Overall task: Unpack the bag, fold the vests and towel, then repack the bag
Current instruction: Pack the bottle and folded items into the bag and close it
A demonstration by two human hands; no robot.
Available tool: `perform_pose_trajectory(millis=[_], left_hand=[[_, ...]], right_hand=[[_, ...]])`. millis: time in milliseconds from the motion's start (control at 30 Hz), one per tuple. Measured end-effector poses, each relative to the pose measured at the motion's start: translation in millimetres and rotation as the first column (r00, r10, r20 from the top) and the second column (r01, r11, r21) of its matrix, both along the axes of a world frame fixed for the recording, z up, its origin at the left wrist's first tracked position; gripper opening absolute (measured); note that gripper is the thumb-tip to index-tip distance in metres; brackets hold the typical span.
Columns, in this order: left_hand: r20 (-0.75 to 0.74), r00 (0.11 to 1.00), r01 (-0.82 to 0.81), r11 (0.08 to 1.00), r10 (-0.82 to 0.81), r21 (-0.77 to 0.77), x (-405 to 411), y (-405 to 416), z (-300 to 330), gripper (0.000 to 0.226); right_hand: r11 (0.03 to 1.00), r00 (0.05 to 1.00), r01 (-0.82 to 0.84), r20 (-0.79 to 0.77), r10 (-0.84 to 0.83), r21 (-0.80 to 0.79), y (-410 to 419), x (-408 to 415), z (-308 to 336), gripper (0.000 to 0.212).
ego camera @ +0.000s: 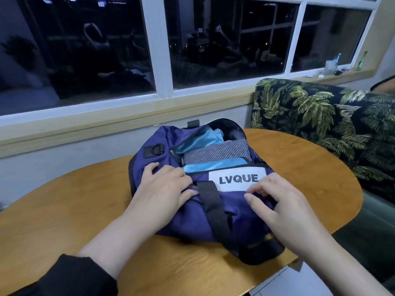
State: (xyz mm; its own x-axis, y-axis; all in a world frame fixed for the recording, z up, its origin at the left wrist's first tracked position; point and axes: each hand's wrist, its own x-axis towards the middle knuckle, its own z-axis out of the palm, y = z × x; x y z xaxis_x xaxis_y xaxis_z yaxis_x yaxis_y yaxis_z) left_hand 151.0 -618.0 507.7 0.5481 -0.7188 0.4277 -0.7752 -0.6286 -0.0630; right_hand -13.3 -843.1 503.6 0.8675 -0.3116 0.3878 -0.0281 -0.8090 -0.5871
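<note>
A purple duffel bag [188,216] with a white LVQUE label lies on the wooden table [64,210], its top unzipped. Inside the opening I see a grey striped folded cloth [215,152] between light blue fabric [198,139] at the back and more light blue fabric [211,165] at the front. My left hand [164,189] rests flat on the bag's left front, fingers straight by the zipper edge. My right hand [277,201] touches the front of the bag just below the label, fingers loosely bent and holding nothing. A black strap [211,201] runs between my hands.
A sofa with a palm-leaf print [320,124] stands right of the table. Behind the table runs a window sill [106,124] under dark windows. Bottles [361,60] stand on the far right of the sill. Another person's arm [384,84] shows at the right edge.
</note>
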Motion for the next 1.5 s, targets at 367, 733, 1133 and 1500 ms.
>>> perform_pose_trajectory(millis=[367,733,1133,1500], left_hand=[[-0.185,0.933,-0.347,0.906,0.308,-0.244,79.1,121.3,-8.2,0.029],[-0.155,0.979,0.113,0.986,-0.131,-0.123,-41.2,4.1,14.9,0.047],[-0.104,0.99,-0.067,0.971,0.093,0.231,-35.2,-18.8,0.6,0.021],[-0.596,0.802,0.098,0.974,0.044,0.203,-23.2,-56.5,9.8,0.022]], right_hand=[[0.971,0.973,-0.163,-0.134,0.187,0.172,0.5,25.3,-12.0,0.025],[0.995,0.959,-0.104,-0.266,0.098,-0.006,7.7,66.4,-25.4,0.055],[0.972,0.943,-0.212,-0.282,0.176,-0.101,35.1,59.1,-46.4,0.012],[0.98,0.978,-0.196,-0.06,0.198,0.041,31.4,44.1,-57.1,0.012]])
